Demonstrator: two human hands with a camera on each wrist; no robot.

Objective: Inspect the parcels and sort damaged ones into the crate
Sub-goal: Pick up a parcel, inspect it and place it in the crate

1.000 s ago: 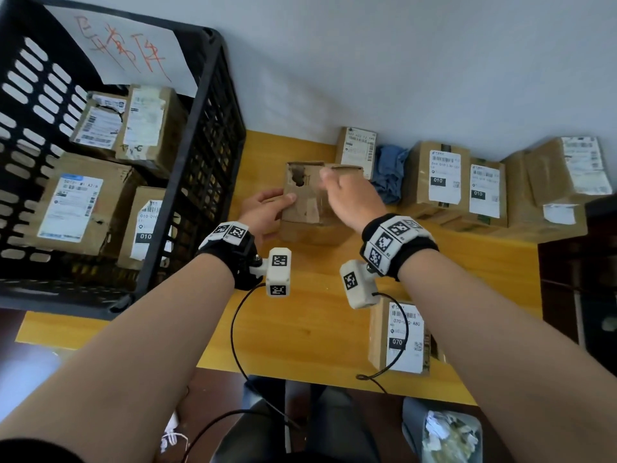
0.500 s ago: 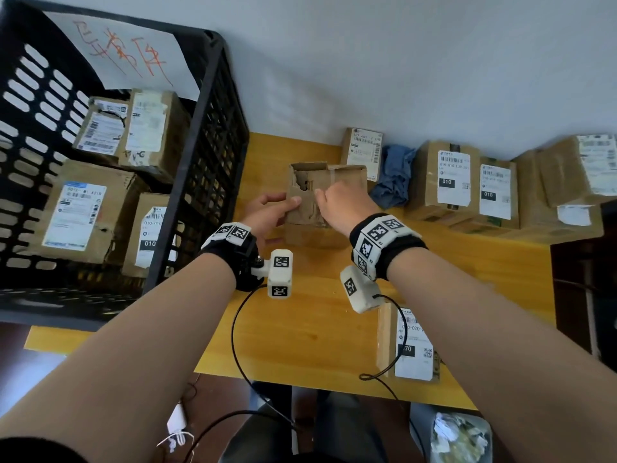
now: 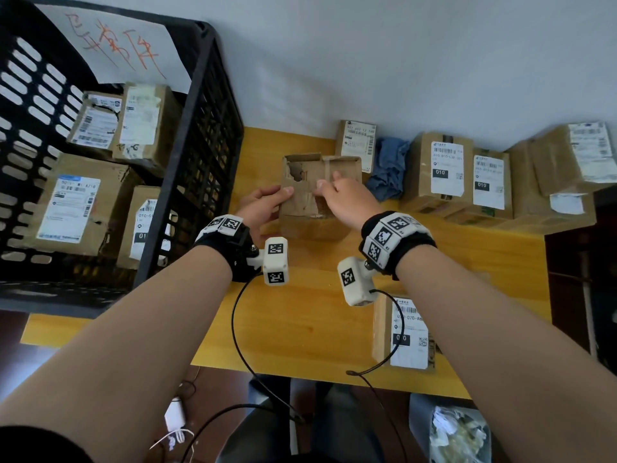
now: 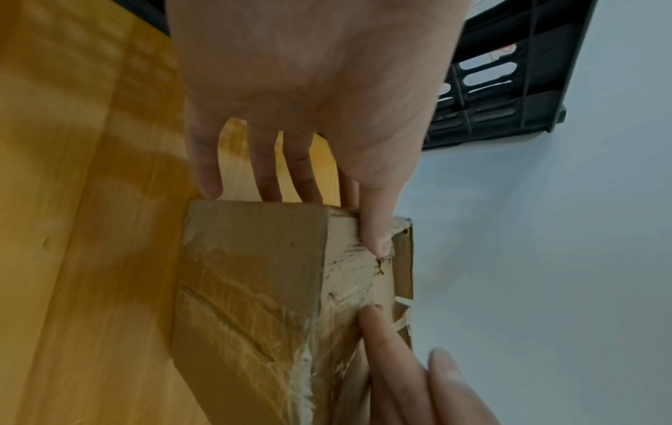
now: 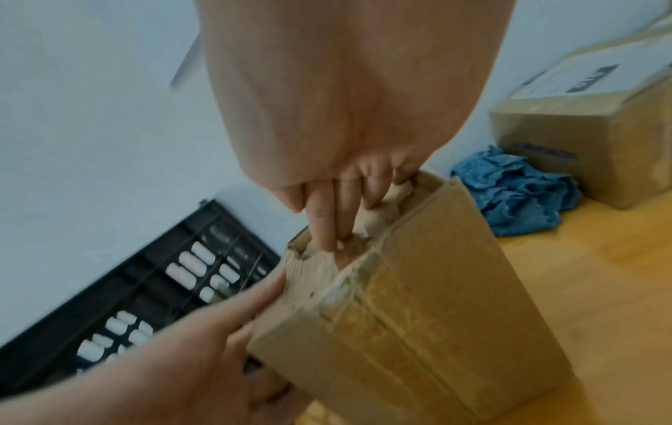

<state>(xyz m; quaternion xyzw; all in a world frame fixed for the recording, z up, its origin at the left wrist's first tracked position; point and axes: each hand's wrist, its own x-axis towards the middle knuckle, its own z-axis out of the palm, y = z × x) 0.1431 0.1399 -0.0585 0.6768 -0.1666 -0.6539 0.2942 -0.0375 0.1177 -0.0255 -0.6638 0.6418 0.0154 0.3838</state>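
My left hand [image 3: 263, 208] grips the torn parcel [image 3: 317, 195] by its left side, thumb pressed on the ragged top, fingers [image 4: 269, 172] down its far face. My right hand [image 3: 350, 202] comes from about four o'clock and holds the top, fingertips [image 5: 323, 227] poking into the ripped cardboard. The parcel stands upright on the yellow table [image 3: 300, 329], its top flap gouged and crumpled. At nine o'clock, just beside it, stands the black crate [image 3: 207, 135] with four labelled boxes inside and a paper sign [image 3: 113, 48] on its far wall. At one o'clock leans a small labelled box [image 3: 359, 145], then a crumpled blue cloth [image 3: 389, 172], then a row of taped parcels [image 3: 467, 175] out to three o'clock. At five o'clock, near the table's edge, lies another labelled parcel [image 3: 405, 335].
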